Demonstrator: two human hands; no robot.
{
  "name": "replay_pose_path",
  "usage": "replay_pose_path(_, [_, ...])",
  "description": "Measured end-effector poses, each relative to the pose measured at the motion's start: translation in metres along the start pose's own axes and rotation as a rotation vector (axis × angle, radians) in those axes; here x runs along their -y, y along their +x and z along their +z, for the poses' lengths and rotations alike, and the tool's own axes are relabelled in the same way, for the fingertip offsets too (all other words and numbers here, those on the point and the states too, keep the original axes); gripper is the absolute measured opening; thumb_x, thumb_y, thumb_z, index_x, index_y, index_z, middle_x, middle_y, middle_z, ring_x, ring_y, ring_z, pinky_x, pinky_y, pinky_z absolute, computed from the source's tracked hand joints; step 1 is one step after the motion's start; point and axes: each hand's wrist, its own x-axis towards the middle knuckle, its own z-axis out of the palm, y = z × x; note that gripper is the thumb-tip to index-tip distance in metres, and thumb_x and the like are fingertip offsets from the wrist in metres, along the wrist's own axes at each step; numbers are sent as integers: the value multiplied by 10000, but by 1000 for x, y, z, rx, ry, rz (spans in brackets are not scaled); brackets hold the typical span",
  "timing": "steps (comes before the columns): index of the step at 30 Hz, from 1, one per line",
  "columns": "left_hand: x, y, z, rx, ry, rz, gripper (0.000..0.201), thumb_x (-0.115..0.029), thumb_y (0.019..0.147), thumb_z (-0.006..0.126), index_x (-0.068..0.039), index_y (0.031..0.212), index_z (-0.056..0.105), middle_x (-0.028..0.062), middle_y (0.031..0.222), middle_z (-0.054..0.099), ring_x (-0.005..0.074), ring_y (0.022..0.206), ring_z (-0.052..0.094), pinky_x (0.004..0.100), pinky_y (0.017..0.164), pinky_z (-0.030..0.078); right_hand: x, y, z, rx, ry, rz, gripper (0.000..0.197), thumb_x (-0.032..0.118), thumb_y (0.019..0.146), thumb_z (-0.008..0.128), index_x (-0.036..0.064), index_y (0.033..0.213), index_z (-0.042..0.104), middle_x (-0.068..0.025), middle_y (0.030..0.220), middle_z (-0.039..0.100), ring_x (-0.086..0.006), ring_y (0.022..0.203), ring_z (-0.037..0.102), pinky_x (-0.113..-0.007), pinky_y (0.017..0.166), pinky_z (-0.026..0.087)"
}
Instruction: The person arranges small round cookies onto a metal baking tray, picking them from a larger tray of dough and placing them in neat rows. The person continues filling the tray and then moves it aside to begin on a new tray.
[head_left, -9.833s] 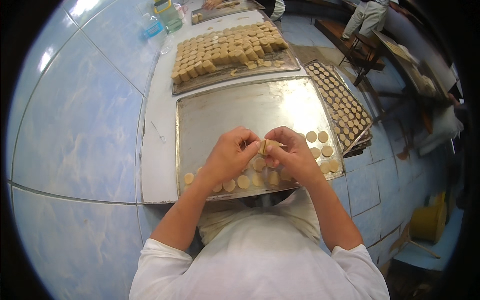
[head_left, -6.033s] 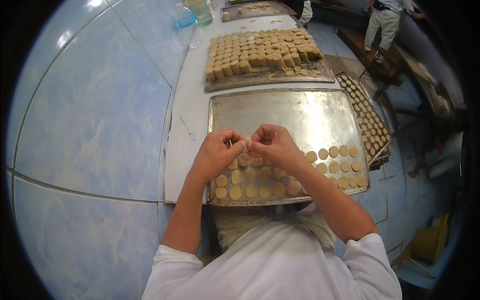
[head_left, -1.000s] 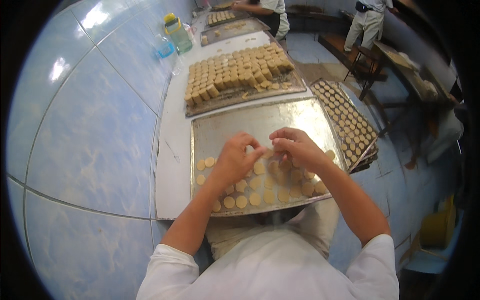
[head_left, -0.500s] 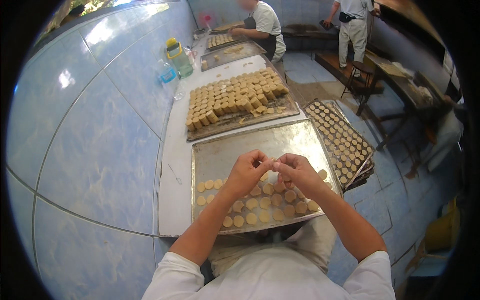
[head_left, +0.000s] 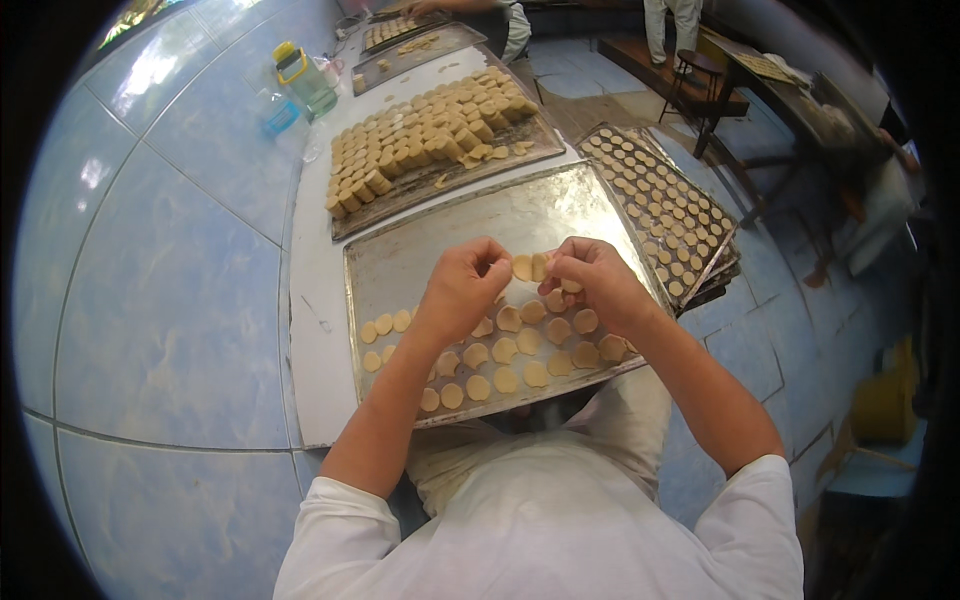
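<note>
Above the metal baking tray [head_left: 400, 250], both hands work close together over rows of flat, round pale dough discs [head_left: 505, 379]. My left hand [head_left: 465, 285] is closed in a pinch at the edge of a small dough disc [head_left: 522, 267]. Facing it, my right hand [head_left: 595, 280] grips more dough discs [head_left: 541, 266] between thumb and fingers, and another one shows under its fingertips. Exactly where the pieces separate between the two hands is hard to see. My forearms cover part of the rows on the tray.
Beyond the tray, stacked dough pieces [head_left: 420, 140] fill a second tray. Filled trays [head_left: 660, 205] are piled at the right. A jug with a yellow lid [head_left: 307, 80] and a blue bottle [head_left: 278, 112] stand by the tiled wall. Another person's arm [head_left: 455, 8] is at the far end.
The view has tilted, so the trays sit higher and further left. My hands have parted slightly, and dough discs now show between them.
</note>
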Motion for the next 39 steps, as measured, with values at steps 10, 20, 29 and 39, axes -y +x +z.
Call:
replay_pose_path(10, [11,8,7,-2,448,93,237,-213,989,716,20,951,739,104,920,679,183,794,637,339,736,526,-2,2,-14,-33,225,69,186,223,987,677,46,1042,667,-88,1024,733,-152,977,735,-240,682,496])
replay_pose_path(20, [-10,14,29,98,140,-10,248,-221,969,751,26,979,748,99,930,678,158,783,608,325,728,513,8,-11,-7,-94,-252,-7,243,250,970,771,37,1071,712,-20,904,746,-58,801,670,-221,694,516])
replay_pose_path(29, [-16,17,39,182,165,54,342,-296,988,758,45,983,740,100,934,710,155,787,624,329,731,524,12,-18,-27,-93,-311,-14,209,217,968,767,25,1039,725,-12,869,722,-56,772,647,-226,668,510])
replay_pose_path(39, [-3,28,34,131,439,39,274,-260,948,788,10,983,752,107,962,689,187,811,632,350,752,527,12,-14,-39,-201,-403,-6,300,263,962,736,-27,1038,757,-92,857,741,-116,726,673,-290,629,538])
